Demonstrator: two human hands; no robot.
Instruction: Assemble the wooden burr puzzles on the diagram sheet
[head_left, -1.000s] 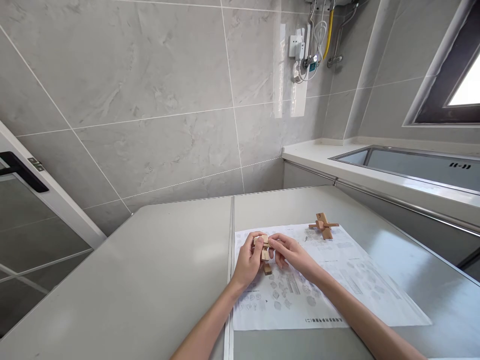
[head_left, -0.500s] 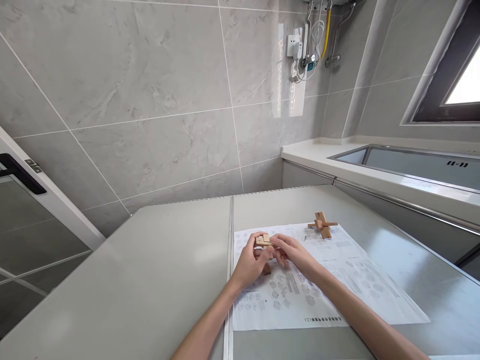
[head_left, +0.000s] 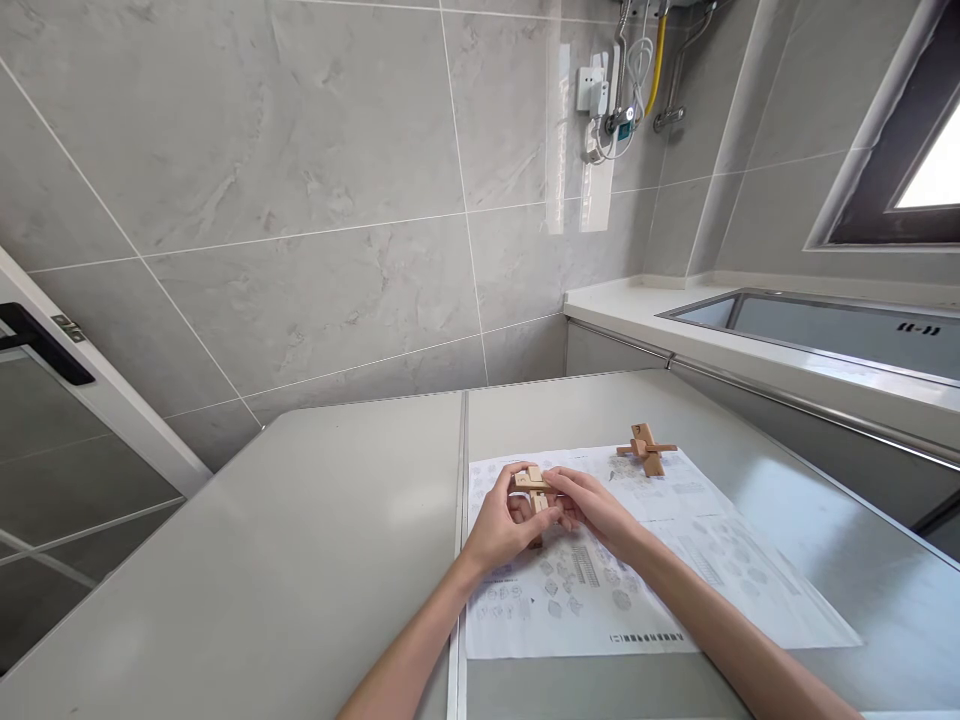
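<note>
Both my hands meet over a printed instruction sheet on the grey counter. My left hand wraps its fingers round a small set of wooden puzzle pieces. My right hand pinches the same wooden pieces from the right side. The lower part of the pieces is hidden between my fingers. An assembled wooden cross-shaped puzzle stands alone at the sheet's far right corner, well apart from both hands.
The grey counter has a seam running down its middle. A steel sink sits at the right behind a raised ledge. Tiled wall behind, with a socket and hoses high up. A glass door is at left.
The wooden pieces have turned a little in my fingers and my hands have closed tighter around them. The loose piece seen below my hands earlier is now hidden.
</note>
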